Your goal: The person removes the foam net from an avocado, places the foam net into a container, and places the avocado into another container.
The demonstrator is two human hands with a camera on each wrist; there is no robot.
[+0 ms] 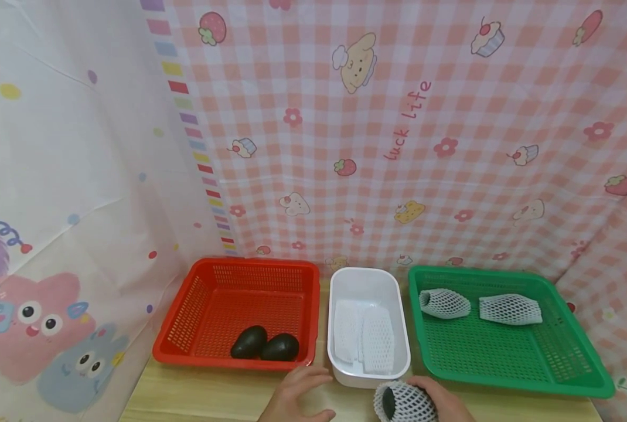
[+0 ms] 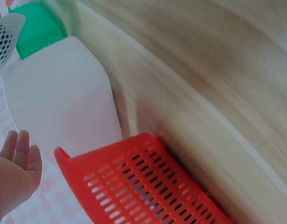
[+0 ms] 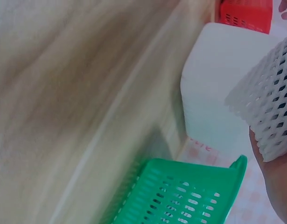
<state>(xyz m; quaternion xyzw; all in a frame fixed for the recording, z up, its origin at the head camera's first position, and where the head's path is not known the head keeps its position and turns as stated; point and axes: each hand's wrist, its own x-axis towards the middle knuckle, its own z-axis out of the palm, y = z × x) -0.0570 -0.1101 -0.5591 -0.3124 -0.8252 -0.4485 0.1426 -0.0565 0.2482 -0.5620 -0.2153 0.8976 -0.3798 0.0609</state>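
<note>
My right hand (image 1: 442,401) holds an avocado in a white foam net (image 1: 405,403), just in front of the white bin. A dark end of the avocado (image 1: 389,402) shows at the net's left opening. In the right wrist view the foam net (image 3: 274,100) covers most of the fruit above the palm. To the left, my left hand (image 1: 299,395) holds nothing; its fingers and thumb are spread apart, facing the netted avocado. The left wrist view shows the left hand's fingers (image 2: 22,151) extended beside the white bin.
A red basket (image 1: 187,357) at left holds two bare avocados (image 1: 265,344). Flat foam nets (image 1: 378,343) lie in the white bin (image 1: 368,381) in the middle. Two net-wrapped pieces (image 1: 445,303) lie in the green basket (image 1: 514,384) at right. A patterned cloth (image 1: 366,135) hangs behind.
</note>
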